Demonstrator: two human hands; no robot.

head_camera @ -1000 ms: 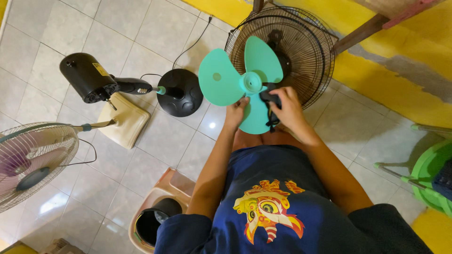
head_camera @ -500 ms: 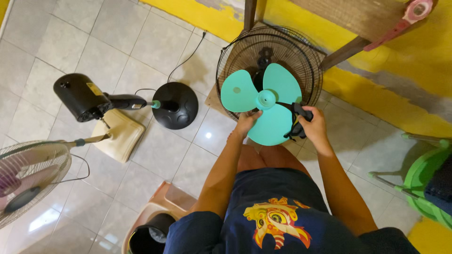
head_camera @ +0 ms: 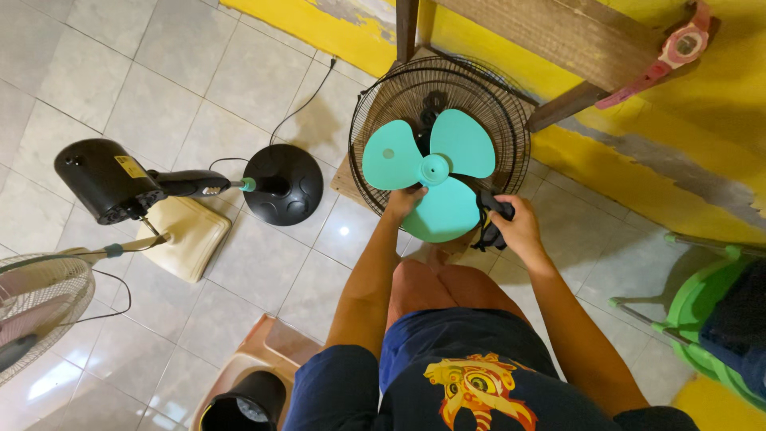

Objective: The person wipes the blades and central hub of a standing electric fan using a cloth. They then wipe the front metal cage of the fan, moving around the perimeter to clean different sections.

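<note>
Head view: we look straight down over our own knees onto a tiled floor strewn with fan parts.
Left hand: our left hand point(head_camera: 404, 201) pinches the lower left rim of the teal fan blade point(head_camera: 431, 179), fingers curled onto its edge, seemingly to keep it from turning.
Right hand: our right hand point(head_camera: 517, 227) is clenched around a dark cloth point(head_camera: 488, 219) that touches the blade's lower right lobe; the wadded grip suits wiping, we judge.
Blade: the three-lobed teal blade sits at centre frame, in front of the black wire guard point(head_camera: 440, 128) just above it; whether it rests on the motor shaft we cannot tell.
Guard: it leans against a wooden leg point(head_camera: 406, 28) and the yellow wall at upper centre, which props it upright facing us.
Left of frame: a black motor head point(head_camera: 104, 179) on its stem lies tipped over beside a round black base point(head_camera: 283, 183), the stem across a cream square base point(head_camera: 185, 235); a second caged fan point(head_camera: 36, 311) pokes in at lower left.
Containers: a tan plastic tub point(head_camera: 267, 351) at lower centre holds a black cup-shaped part point(head_camera: 243, 403), its contents too dark to read; a green basket point(head_camera: 706, 319) at right edge holds dark fabric.
Upper right: a pink tool point(head_camera: 678, 52) rests on a wooden rail.
</note>
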